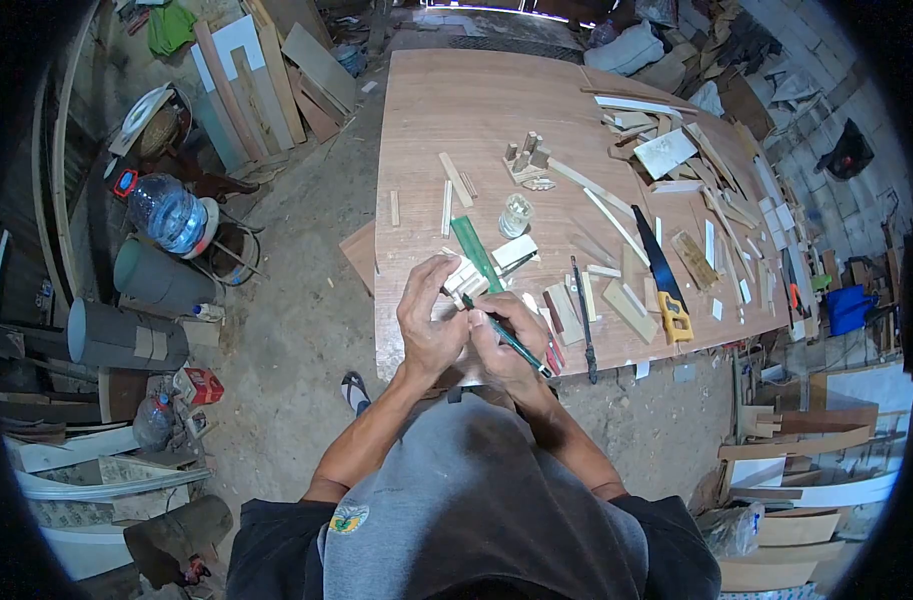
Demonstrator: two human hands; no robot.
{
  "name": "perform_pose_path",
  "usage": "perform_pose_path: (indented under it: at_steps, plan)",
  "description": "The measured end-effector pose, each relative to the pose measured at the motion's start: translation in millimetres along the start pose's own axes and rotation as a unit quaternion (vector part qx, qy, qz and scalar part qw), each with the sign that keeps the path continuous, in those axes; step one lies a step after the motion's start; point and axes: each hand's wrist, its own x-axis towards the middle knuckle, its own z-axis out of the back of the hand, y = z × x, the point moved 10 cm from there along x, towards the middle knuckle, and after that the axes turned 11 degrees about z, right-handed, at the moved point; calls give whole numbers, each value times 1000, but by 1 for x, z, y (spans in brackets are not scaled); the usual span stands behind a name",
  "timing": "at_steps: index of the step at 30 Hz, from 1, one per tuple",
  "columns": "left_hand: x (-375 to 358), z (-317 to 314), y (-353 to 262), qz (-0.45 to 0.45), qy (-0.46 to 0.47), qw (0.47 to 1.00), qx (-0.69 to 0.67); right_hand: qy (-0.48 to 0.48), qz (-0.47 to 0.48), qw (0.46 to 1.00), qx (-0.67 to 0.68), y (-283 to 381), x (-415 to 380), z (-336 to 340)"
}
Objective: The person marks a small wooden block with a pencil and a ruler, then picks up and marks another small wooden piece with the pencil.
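Note:
My left hand (pixel 433 325) is closed around a small pale wooden assembly (pixel 464 277), built from short blocks, above the front edge of the table. My right hand (pixel 506 345) grips a slim dark green pen-like tool (pixel 516 346), whose upper end points at the wooden piece. Fingers hide part of both. A green ruler-like strip (pixel 473 247) lies just beyond my hands. A white block (pixel 515 251) sits beside it, and a glass jar (pixel 515 214) stands a little farther back.
On the wooden table (pixel 456 110), a handsaw (pixel 660 265) with a yellow handle lies right, near a dark rod-like tool (pixel 584 320) and several wood strips. A small wooden model (pixel 527 158) stands farther back. Offcuts (pixel 666 155) are heaped at the right. A water bottle (pixel 168 215) is at left.

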Motion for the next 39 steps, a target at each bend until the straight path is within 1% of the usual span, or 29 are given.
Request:
perform_pose_path:
  at_steps: [9,12,15,18,20,23,27,29,32,36,38,39]
  plan:
    - [-1,-3,3,7,9,1000,-18,18,20,1000,-11,6,3,-4]
    - [-2,-2,5,7,1,1000,-6,2,19,1000,-21,1,2,-2]
    - [-3,-2,8,17,4,1000,-18,10,29,999,-22,7,5,-4]
    - [-3,0,5,2,-3,1000,0,8,21,1000,-18,4,3,-4]
    - [-3,-1,9,24,1,1000,-9,9,25,999,-21,4,2,-4]
    - [-2,0,1,5,-4,1000,-4,12,43,999,-24,6,1,-4]
    - [-3,0,0,13,-9,1000,10,6,25,999,-34,1,-3,-1]
    - [-4,1,-3,-11,-13,1000,6,10,13,999,-33,0,-3,-1]
    - [-4,0,-4,-4,-20,1000,5,-39,-24,999,-10,-14,-7,6]
    - [-4,-1,-3,1,-23,1000,6,-62,-48,997,-9,-18,-12,9]
    - [-5,0,-3,-3,-31,999,11,-88,-81,992,31,-27,-16,9]
    - [-4,0,-4,-4,-31,999,11,-89,-81,992,31,-25,-16,11]
